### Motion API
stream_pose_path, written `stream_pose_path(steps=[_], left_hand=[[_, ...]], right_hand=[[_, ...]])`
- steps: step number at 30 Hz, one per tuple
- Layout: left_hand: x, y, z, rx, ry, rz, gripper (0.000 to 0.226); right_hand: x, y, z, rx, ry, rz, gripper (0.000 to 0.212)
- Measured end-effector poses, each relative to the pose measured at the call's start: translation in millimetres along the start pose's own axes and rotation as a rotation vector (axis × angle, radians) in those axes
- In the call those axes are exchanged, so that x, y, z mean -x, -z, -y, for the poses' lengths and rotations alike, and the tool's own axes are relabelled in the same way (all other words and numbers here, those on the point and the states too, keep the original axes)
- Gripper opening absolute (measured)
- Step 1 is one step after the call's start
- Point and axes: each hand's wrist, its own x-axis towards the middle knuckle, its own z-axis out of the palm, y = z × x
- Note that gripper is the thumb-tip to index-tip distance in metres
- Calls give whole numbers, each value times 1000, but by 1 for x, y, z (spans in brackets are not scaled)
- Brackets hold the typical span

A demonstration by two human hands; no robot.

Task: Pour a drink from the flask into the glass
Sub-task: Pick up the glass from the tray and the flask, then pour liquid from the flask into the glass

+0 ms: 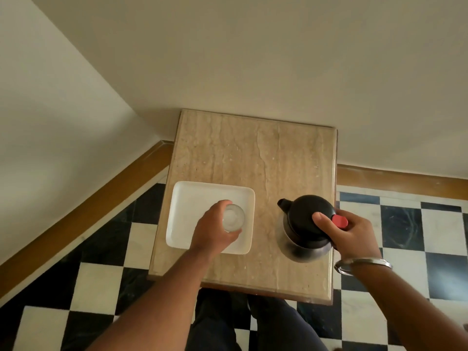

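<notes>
Two hands are seen reaching onto a small beige stone-topped table (253, 153) at the centre of the frame. The left hand (212, 231) is wrapped around a clear drinking glass (233, 218), with the fingers curled over its far side and the thumb on the near side; the glass stands upright on a white square plate (192, 198) at the lower left of the table. The right hand (352, 236) is closed on the handle side of a black vacuum flask (306, 219), which stands upright on the table at the lower right, just beside the plate but apart from it. The thumb is laid on the black lid, next to a red lever (339, 221). The spout (283, 205) of the flask is turned toward the left of the frame, toward the plate. A metal bangle (364, 264) is worn on the right wrist. A black-and-white chequered floor (101, 274) is seen on both sides of the table, and pale walls with a brown skirting board (83, 209) fill the upper part of the frame. Dark trousers (228, 325) are visible at the lower edge.
</notes>
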Motion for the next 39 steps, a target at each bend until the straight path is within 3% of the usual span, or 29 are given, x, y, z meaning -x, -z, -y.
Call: stream_pose_path(steps=[3, 6, 10, 14, 21, 30, 39], left_hand=[[10, 15, -24, 32, 15, 1, 92], [24, 39, -48, 24, -5, -15, 86], [30, 70, -70, 27, -32, -34, 80], [28, 101, -86, 82, -115, -44, 79], [27, 140, -92, 161, -294, -16, 78], [33, 187, -115, 256, -442, -2, 77], [52, 217, -164, 263, -497, -70, 70]], right_hand=[[11, 19, 37, 47, 79, 103, 52], [24, 36, 86, 84, 146, 197, 42], [35, 43, 137, 178, 228, 266, 63], [46, 45, 178, 302, 240, 247, 79], [55, 31, 230, 430, 236, 152, 77], [77, 38, 300, 684, 258, 154, 77], [92, 76, 371, 924, 438, 99, 77]])
